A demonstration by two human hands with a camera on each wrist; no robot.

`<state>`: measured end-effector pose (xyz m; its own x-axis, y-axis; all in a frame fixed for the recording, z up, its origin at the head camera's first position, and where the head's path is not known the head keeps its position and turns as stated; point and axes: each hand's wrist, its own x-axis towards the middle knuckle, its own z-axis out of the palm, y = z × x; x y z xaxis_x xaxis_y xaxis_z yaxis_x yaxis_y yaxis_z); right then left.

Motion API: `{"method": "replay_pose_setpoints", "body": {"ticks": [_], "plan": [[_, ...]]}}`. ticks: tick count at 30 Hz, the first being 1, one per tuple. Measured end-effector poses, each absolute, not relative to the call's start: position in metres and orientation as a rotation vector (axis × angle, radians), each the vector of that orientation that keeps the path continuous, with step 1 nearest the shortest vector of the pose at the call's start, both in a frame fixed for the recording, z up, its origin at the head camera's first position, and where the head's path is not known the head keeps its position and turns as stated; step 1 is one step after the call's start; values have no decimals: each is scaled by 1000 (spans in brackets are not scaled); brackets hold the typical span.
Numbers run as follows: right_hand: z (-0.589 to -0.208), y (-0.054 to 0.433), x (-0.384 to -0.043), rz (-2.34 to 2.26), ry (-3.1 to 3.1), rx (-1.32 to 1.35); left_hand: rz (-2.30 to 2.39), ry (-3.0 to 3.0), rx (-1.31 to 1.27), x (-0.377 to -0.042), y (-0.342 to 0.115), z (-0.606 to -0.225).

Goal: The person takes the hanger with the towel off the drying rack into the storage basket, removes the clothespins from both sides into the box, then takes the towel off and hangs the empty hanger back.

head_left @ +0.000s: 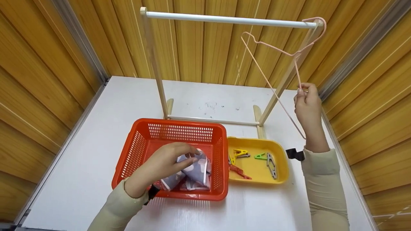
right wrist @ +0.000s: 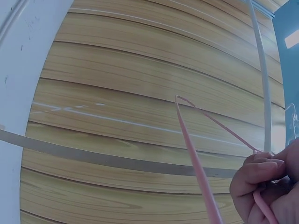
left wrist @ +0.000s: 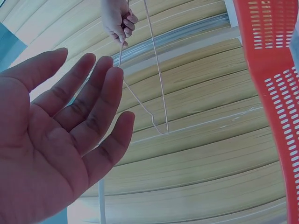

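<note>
My right hand pinches one side of a pink clothes hanger, between thumb and fingers. The hanger is tilted, and its hook overlaps the right end of the rack's white rod in the head view. Over the red basket is my left hand, fingers loosely bent with nothing in them. The left wrist view shows its bare palm. Below those fingers lies a folded grey cloth with white patches and white edging, partly hidden by the hand.
A yellow tray beside the basket holds several clothes pegs, among them a green peg and a red peg. Behind stands the wooden rack, its left post rising past the basket. Wood-patterned walls enclose the white table.
</note>
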<state>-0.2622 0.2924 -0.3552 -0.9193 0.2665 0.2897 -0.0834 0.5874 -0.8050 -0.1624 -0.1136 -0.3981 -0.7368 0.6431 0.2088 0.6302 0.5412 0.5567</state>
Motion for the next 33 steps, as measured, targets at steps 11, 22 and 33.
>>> {"method": "replay_pose_setpoints", "body": {"ticks": [11,22,33], "plan": [[-363,296,-278,1205,-2491,-171,1026,2829,1002,-162,-121,-415],[-367,306,-275,1210,-2481,-177,1040,2893,899,-165,-124,-418],[-355,314,-261,1091,-2499,-259,959,3040,724,-180,-136,-401]]}}
